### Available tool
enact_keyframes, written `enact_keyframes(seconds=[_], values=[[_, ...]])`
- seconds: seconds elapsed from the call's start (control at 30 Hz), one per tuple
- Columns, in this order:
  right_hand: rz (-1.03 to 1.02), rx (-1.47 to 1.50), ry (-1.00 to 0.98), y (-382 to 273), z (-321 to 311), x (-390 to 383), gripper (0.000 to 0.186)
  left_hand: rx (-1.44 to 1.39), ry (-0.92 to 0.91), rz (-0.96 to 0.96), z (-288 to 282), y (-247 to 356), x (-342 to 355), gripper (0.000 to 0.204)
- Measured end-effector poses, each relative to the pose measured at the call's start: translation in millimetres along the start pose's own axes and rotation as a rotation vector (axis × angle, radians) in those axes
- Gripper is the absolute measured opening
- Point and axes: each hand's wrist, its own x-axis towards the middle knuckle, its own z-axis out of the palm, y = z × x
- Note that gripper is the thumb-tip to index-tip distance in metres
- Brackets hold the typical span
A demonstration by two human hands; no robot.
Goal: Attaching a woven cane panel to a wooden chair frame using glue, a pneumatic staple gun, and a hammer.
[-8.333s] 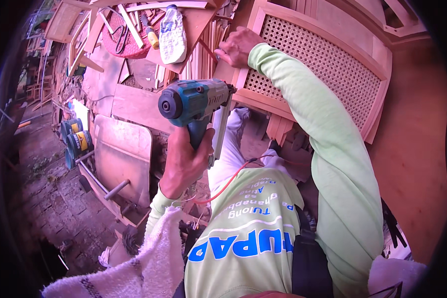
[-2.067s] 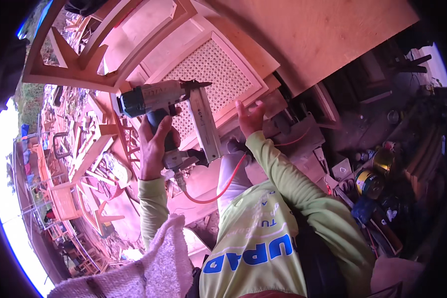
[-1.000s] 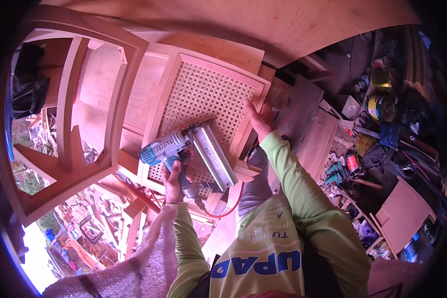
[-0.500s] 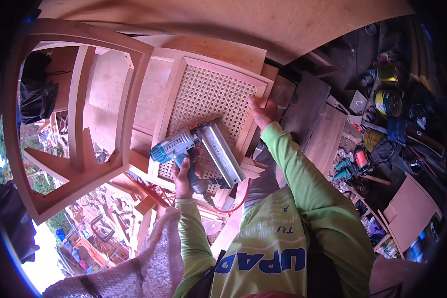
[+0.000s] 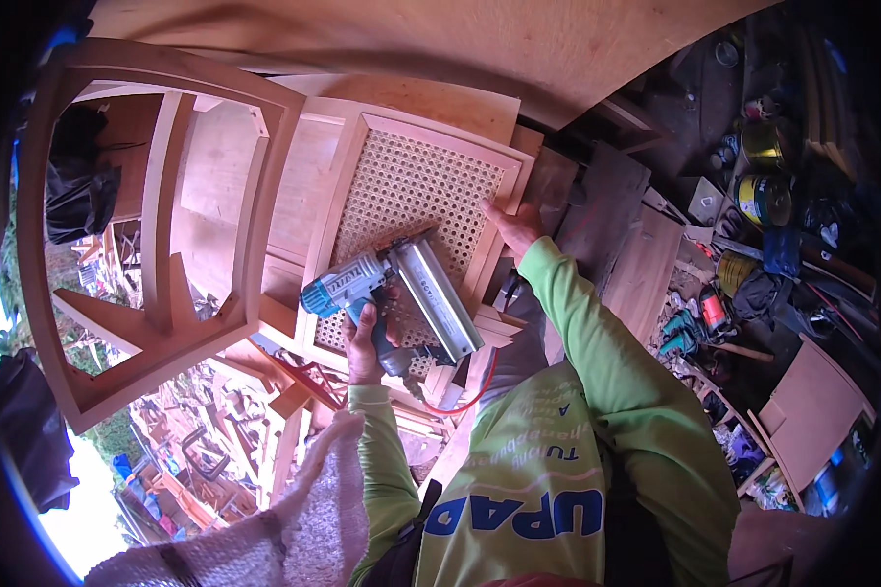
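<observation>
Nailer (image 5: pixel 352 281), one: gripped in my left hand (image 5: pixel 364 346), over the near half of the cane panel (image 5: pixel 411 176); magazine (image 5: pixel 436 298) slants from far left to near right. Panel: long axis near to far. My right hand (image 5: pixel 517 228), nearest its right rail (image 5: pixel 480 266): fingers extended, nothing seen held; contact, cannot tell.

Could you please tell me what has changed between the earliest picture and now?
The nail gun, held clear of the cane panel before, is now over its lower part as viewed. The right hand has gone from beside the panel's left edge in the picture to its right edge. The view has turned too. The left hand grips the nail gun as before.
</observation>
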Motion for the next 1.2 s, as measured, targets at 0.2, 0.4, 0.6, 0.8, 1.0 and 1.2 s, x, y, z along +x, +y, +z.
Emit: enact_keyframes(seconds=[0.2, 0.4, 0.6, 0.8, 1.0, 1.2], values=[[-0.109, -0.116, 0.018, 22.4, 6.0, 3.8, 0.058, 0.112, -0.049, -0.009, 26.7, 33.8, -4.8, 0.035], [-0.18, -0.137, 0.086, 44.0, 11.4, 32.1, 0.06, 0.548, -0.194, 0.062, 101.2, 124.6, -3.9, 0.027], [-0.104, -0.297, 0.153, 17.1, 21.7, 4.0, 0.075, 0.969, -0.324, 0.13, 177.3, 163.4, 9.9, 0.03], [-0.037, -0.179, -0.038, 15.2, 8.5, 5.8, 0.093, 1.146, -0.473, 0.231, 217.1, 147.3, 42.0, 0.045], [-0.063, -0.232, -0.093, 2.5, 4.4, -15.2, 0.093, 1.153, -0.499, 0.193, 229.6, 138.5, 54.9, 0.049], [-0.07, -0.252, -0.051, -14.1, -2.5, -34.9, 0.078, 1.217, -0.535, 0.188, 240.7, 126.9, 60.7, 0.048]])
